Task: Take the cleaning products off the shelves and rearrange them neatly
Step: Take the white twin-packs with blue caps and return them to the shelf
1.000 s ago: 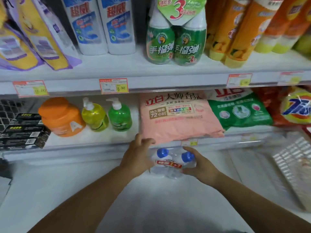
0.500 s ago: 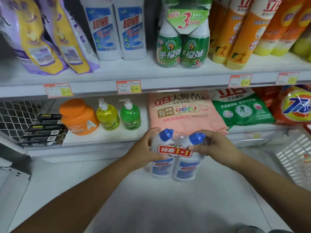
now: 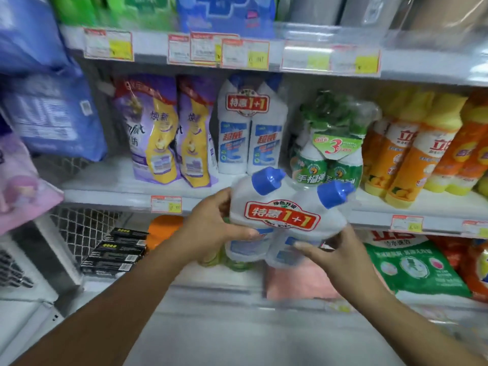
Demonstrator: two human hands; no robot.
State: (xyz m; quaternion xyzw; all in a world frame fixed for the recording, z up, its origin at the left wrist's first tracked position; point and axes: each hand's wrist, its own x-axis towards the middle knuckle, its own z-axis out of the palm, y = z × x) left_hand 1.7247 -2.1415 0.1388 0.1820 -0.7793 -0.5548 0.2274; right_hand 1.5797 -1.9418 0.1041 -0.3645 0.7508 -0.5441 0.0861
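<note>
The twin pack of white bottles (image 3: 280, 220) hides most of the pink bag (image 3: 298, 281) and a yellow-green thing (image 3: 237, 265) behind it. The left hand (image 3: 208, 228) covers part of the orange container (image 3: 163, 228). The price tags (image 3: 245, 54) are too blurred to read. The top edge cuts off the blue package (image 3: 227, 14).

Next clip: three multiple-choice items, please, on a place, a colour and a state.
1. The shelved twin pack stands: A) between purple pouches and green sprayers B) on the bottom shelf C) at the far right end.
2. The held twin pack has caps that are: A) red B) blue C) green.
3. The held twin pack is: A) standing on a shelf B) in one hand C) gripped by both hands.
Key: 1A, pouches on its left, sprayers on its right; 2B, both caps blue; 3C, left hand and right hand grip its sides.
</note>
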